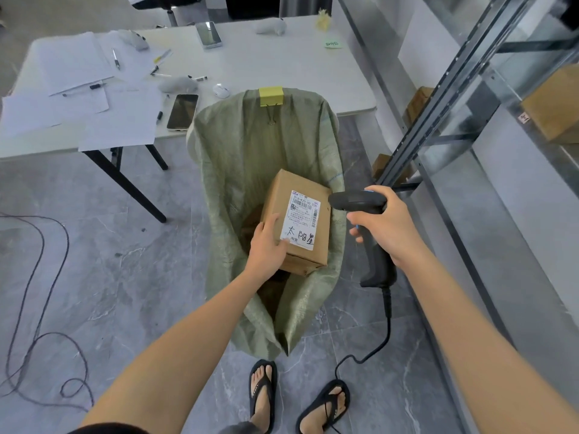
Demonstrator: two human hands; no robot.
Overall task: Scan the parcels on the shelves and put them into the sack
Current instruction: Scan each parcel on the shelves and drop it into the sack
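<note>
Two hands (pixel 269 242), one held parcel (pixel 282 198), one sack (pixel 250 145), one scanner (pixel 354 200).

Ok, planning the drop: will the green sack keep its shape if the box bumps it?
Probably floppy: the sack looks thin, woven and creased. Its far rim likely stays up, pinned by the yellow clip; the near rim probably folds.

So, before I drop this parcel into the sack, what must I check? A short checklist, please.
1. The left hand grips the parcel: ok.
2. The label faces up, barcode uncovered: ok.
3. The scanner in the right hand points toward the label: ok.
4. Scan registered: cannot tell.
5. The sack is open below the parcel: ok.
6. The yellow clip holds the sack rim up: ok.
</note>
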